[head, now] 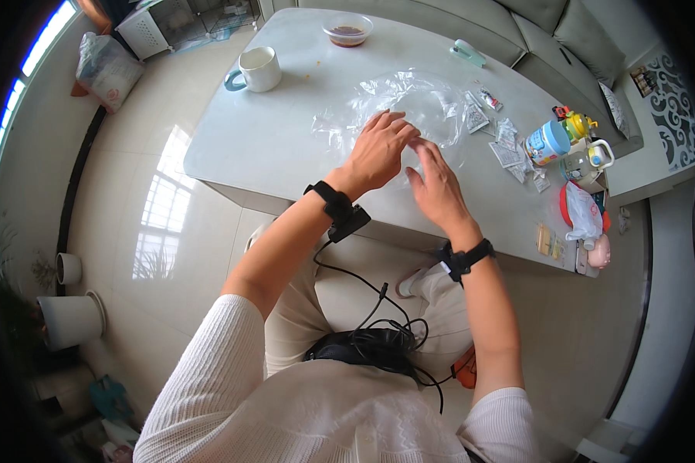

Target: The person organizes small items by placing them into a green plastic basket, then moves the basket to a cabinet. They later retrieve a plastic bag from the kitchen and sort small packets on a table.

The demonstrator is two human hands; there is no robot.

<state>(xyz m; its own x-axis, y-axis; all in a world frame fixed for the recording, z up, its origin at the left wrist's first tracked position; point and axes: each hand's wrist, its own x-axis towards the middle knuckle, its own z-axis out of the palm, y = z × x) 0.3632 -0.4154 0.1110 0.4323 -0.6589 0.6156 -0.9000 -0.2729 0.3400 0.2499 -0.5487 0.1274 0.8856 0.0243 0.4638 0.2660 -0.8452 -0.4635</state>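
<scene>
My left hand (384, 151) is bent over a crumpled sheet of clear plastic film (376, 95) on the table, its fingers curled down. What lies under those fingers is hidden. Close beside it, my right hand (440, 188) reaches in from the right with straight fingers, the tips meeting the left fingertips. The right thumb stands apart from its fingers, and nothing shows between them. The film spreads mostly beyond both hands, glossy and wrinkled. Both wrists carry black straps with small devices.
The pale table (255, 133) bears a mug (260, 69), a plastic bowl of dark liquid (347, 32), a mint-green tool (468, 53), several small packets (507, 153), a blue canister (547, 142), a bottle (585, 162) and a white plastic bag (584, 211). A black cable (359, 278) hangs below my left wrist.
</scene>
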